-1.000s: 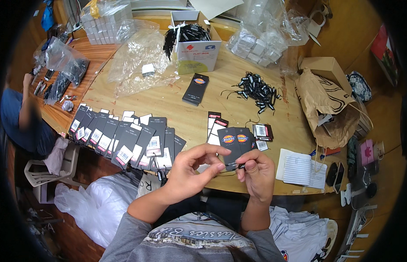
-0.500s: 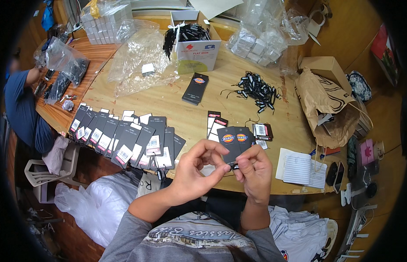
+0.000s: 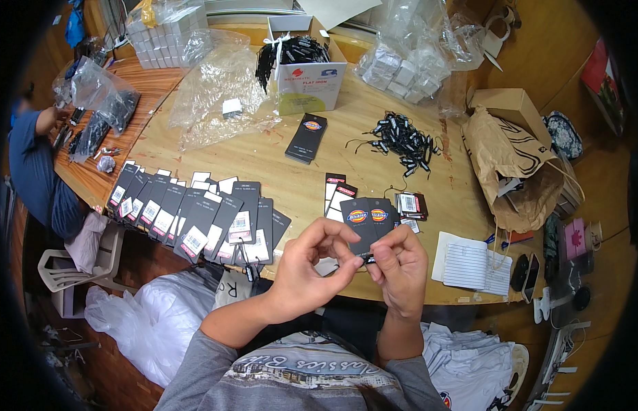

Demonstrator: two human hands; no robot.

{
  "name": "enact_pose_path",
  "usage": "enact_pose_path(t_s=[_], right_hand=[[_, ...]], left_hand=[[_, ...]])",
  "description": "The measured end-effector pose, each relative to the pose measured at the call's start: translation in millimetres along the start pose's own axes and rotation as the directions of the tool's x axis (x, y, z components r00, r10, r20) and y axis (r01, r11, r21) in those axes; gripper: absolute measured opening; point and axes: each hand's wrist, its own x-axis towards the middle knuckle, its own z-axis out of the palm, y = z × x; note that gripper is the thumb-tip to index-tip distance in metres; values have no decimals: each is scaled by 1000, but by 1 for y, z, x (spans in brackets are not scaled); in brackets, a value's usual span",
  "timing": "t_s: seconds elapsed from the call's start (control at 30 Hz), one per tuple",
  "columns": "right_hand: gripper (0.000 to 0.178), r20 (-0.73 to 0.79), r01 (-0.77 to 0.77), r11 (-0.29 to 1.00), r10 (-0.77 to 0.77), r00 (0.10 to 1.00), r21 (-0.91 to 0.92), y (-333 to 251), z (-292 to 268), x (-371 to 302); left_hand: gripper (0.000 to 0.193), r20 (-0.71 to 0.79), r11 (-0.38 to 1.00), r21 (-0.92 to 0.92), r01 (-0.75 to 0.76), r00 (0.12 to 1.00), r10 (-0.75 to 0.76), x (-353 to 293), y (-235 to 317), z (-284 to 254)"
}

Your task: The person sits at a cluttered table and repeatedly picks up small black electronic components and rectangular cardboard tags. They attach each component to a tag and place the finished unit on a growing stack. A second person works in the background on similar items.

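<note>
My left hand (image 3: 311, 266) and my right hand (image 3: 403, 269) meet above the table's front edge, each closed in a pinch. Between their fingertips is a small black tag string (image 3: 369, 261), mostly hidden by the fingers. Just beyond them lie black hang tags (image 3: 358, 229) with an oval coloured logo, partly covered by the hands. Two narrower black-and-red tags (image 3: 341, 196) lie behind these, and a small stack of labels (image 3: 410, 204) sits to their right. A heap of black tag strings (image 3: 404, 142) is farther back.
Overlapping tags with white barcode stickers (image 3: 195, 241) spread across the left. A black tag stack (image 3: 307, 137) lies before a carton of strings (image 3: 309, 89). A paper bag (image 3: 514, 164) and open notebook (image 3: 463, 260) are at right. Another person's arm (image 3: 48, 123) is far left.
My hands stay almost in place, with only a slight shift of the fingertips around the string. At far left, the other person's arm has moved a little.
</note>
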Motion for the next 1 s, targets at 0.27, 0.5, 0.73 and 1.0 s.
enact_pose_path(t_s=[0.27,0.5,0.73,1.0], right_hand=[[8,88,-54,998,53,995,13,-2,-4,1],[8,162,-69,997,65,985,19,-1,-3,-3],[8,189,-69,998,66,980,10,3,2,-7],[22,195,167,952,-119,974,-257,-22,19,-21]], left_hand=[[42,187,965,-229,131,978,-88,9,-4,-9],[53,313,845,-424,325,929,-200,14,-9,-16],[54,320,921,-311,234,938,-130,11,-15,-18],[56,730,877,-201,437,664,-163,-2,-15,-34]])
